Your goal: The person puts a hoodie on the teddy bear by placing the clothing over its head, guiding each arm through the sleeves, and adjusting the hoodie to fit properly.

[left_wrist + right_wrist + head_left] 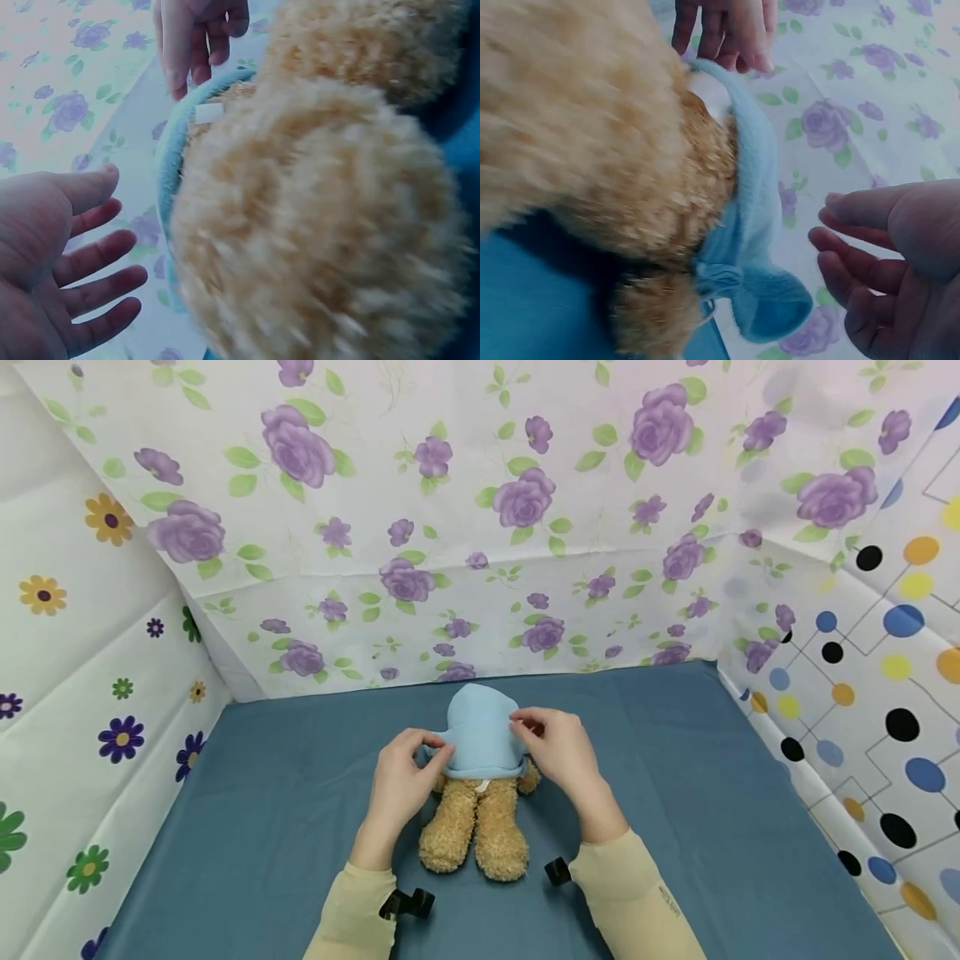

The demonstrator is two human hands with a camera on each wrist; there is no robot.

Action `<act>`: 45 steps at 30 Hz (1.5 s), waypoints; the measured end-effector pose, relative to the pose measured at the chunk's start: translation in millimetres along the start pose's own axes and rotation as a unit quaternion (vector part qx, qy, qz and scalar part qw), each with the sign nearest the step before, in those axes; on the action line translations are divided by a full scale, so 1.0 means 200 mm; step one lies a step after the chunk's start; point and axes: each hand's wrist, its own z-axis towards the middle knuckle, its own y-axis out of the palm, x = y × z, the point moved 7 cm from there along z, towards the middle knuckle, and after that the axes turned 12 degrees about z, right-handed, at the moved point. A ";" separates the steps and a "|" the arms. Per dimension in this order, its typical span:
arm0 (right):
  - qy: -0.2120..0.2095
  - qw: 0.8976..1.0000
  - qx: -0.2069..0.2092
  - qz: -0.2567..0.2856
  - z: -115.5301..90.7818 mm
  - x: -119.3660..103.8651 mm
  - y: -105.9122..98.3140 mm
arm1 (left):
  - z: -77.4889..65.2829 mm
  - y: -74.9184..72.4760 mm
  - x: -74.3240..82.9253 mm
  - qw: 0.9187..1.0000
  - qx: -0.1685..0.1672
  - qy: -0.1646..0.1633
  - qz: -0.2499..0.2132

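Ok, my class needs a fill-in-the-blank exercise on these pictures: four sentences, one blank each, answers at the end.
1. The garment on the toy is light ____.
2. In the head view, the furry legs below it number ____.
3. The small tag between them is ____.
4. The hand nearer the dotted curtain is the person's ____ one.

Missing words: blue; two; white; right.

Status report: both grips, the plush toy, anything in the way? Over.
Left grip: empty, beside blue garment. Right grip: empty, at its other side. Plush toy: upper part covered by garment, legs showing. No obstruction visible.
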 end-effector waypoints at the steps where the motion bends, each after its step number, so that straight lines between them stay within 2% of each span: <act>1: 0.001 1.000 -0.010 -0.007 0.03 -0.01 0.00 | 0.02 0.00 0.01 1.000 -0.003 -0.002 -0.003; 5: 0.014 0.997 -0.058 -0.042 0.16 -0.02 0.04 | 0.12 0.03 0.04 1.000 -0.028 -0.008 -0.009; 7: 0.026 0.995 -0.073 -0.055 0.20 -0.01 0.08 | 0.17 0.07 0.04 0.998 -0.060 -0.024 -0.009; 10: 0.040 0.993 -0.080 -0.083 0.23 0.00 0.12 | 0.22 0.14 0.02 0.994 -0.103 -0.043 0.011; 12: 0.045 0.990 -0.075 -0.107 0.23 0.00 0.14 | 0.24 0.17 0.02 0.991 -0.120 -0.052 0.023; 19: 0.018 0.981 -0.068 -0.179 0.26 -0.03 0.19 | 0.28 0.20 0.04 0.992 -0.082 -0.062 0.078; 25: -0.014 0.969 -0.106 -0.221 0.26 -0.03 0.23 | 0.29 0.23 0.08 0.989 -0.080 -0.043 0.115; 29: -0.041 0.972 -0.131 -0.193 0.24 0.00 0.25 | 0.28 0.25 0.07 0.986 -0.076 -0.037 0.141; 33: -0.061 0.983 -0.142 -0.101 0.22 0.04 0.25 | 0.26 0.25 0.08 0.983 -0.062 -0.030 0.170; 38: -0.086 0.985 -0.151 -0.012 0.20 0.06 0.24 | 0.24 0.25 0.11 0.979 -0.049 -0.020 0.199; 42: -0.076 0.986 -0.149 0.020 0.20 0.07 0.22 | 0.22 0.25 0.12 0.979 -0.047 -0.003 0.199; 45: -0.061 0.985 -0.159 0.018 0.20 0.09 0.22 | 0.20 0.25 0.12 0.984 -0.050 0.016 0.172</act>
